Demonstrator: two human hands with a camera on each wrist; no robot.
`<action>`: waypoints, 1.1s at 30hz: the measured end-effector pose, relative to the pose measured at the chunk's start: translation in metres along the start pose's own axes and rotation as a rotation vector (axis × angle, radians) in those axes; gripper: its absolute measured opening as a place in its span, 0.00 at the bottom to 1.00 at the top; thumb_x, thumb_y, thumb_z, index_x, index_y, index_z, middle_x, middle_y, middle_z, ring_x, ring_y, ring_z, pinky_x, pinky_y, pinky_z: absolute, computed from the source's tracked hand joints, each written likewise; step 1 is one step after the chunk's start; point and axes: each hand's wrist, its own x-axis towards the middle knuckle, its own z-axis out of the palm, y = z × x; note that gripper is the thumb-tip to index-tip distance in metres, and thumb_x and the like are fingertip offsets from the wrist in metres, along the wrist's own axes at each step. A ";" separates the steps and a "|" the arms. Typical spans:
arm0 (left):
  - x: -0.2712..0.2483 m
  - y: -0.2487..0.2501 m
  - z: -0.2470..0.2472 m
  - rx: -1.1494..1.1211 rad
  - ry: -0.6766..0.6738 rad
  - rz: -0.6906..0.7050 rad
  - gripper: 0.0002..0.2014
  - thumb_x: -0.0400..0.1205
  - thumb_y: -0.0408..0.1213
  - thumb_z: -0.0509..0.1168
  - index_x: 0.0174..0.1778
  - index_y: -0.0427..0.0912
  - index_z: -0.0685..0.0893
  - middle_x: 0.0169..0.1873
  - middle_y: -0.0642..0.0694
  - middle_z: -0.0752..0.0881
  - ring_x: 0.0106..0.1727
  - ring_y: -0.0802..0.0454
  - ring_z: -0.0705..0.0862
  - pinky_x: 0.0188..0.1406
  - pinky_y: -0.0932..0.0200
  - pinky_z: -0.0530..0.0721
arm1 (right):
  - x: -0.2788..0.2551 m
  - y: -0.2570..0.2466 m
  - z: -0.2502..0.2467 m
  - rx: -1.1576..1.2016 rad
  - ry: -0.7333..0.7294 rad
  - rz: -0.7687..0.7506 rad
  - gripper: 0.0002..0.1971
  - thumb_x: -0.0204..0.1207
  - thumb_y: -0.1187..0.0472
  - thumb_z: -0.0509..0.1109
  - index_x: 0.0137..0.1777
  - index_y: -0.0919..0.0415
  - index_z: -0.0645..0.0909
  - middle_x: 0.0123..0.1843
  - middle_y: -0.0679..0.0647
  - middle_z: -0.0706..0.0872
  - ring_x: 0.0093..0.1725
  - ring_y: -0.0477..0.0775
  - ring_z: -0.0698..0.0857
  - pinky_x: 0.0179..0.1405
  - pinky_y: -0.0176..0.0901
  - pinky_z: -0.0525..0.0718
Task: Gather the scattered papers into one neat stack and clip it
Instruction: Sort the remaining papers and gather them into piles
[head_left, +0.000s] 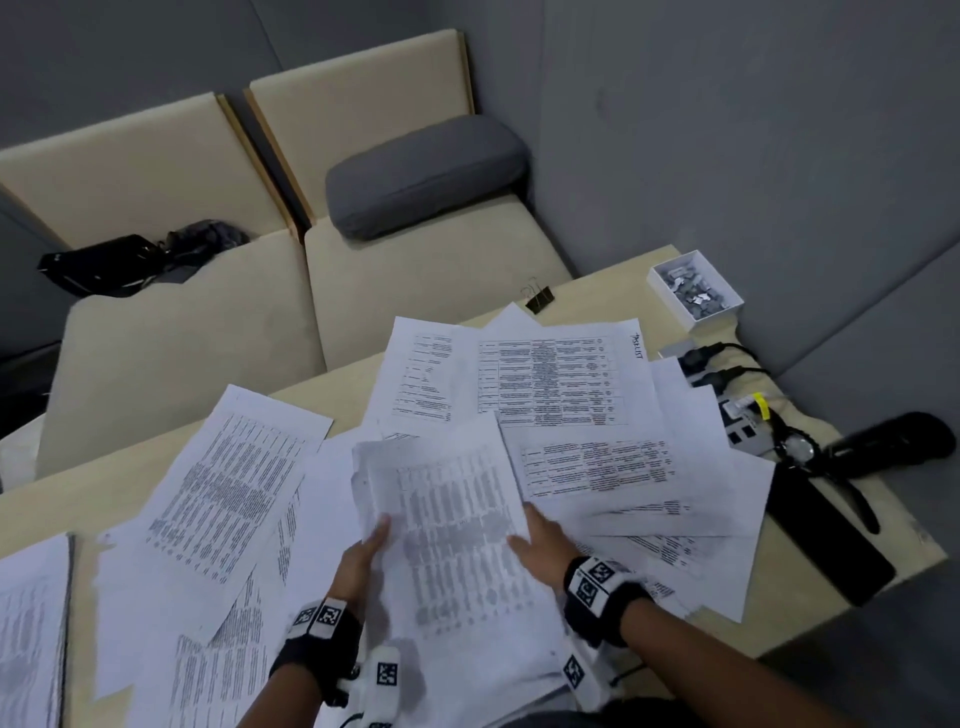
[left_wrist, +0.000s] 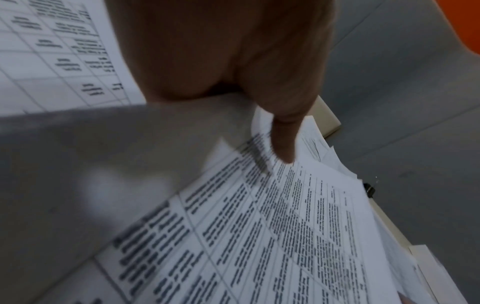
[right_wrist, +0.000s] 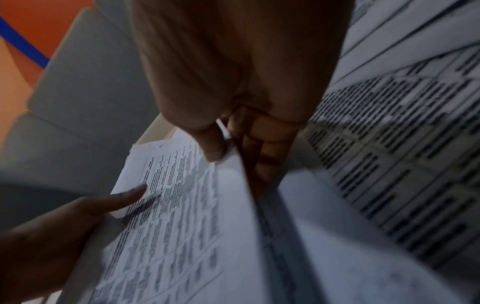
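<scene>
A: Head view: left hand (head_left: 363, 558) and right hand (head_left: 540, 540) are gripping a bundle of papers (head_left: 452, 519) at table centre; binder clip (head_left: 539, 300) is sitting at 12 o'clock.

B: Wrist views: thumbs are pinching on top. Sheets are looking light, floppy, slippery; edges are safest. Box (head_left: 670, 278) at 2 o'clock is holding small metal pieces.
</scene>
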 end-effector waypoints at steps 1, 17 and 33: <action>0.009 -0.006 -0.003 0.100 0.052 0.034 0.37 0.67 0.61 0.76 0.62 0.34 0.84 0.51 0.44 0.89 0.54 0.43 0.87 0.54 0.50 0.83 | -0.001 -0.001 0.003 -0.039 -0.080 -0.025 0.31 0.86 0.54 0.58 0.85 0.60 0.52 0.85 0.58 0.60 0.82 0.58 0.64 0.81 0.48 0.64; 0.014 -0.017 -0.007 0.451 0.148 0.130 0.12 0.76 0.32 0.74 0.51 0.28 0.83 0.34 0.36 0.86 0.32 0.43 0.82 0.30 0.60 0.79 | -0.018 0.115 -0.193 0.133 0.832 0.374 0.26 0.69 0.61 0.76 0.68 0.65 0.76 0.66 0.66 0.79 0.64 0.67 0.80 0.67 0.54 0.78; 0.012 -0.011 -0.006 0.458 0.094 0.145 0.07 0.76 0.26 0.73 0.44 0.29 0.82 0.28 0.40 0.83 0.28 0.47 0.80 0.27 0.62 0.77 | -0.035 0.100 -0.165 0.014 0.816 0.266 0.10 0.75 0.67 0.71 0.50 0.57 0.73 0.51 0.64 0.87 0.52 0.66 0.85 0.50 0.50 0.83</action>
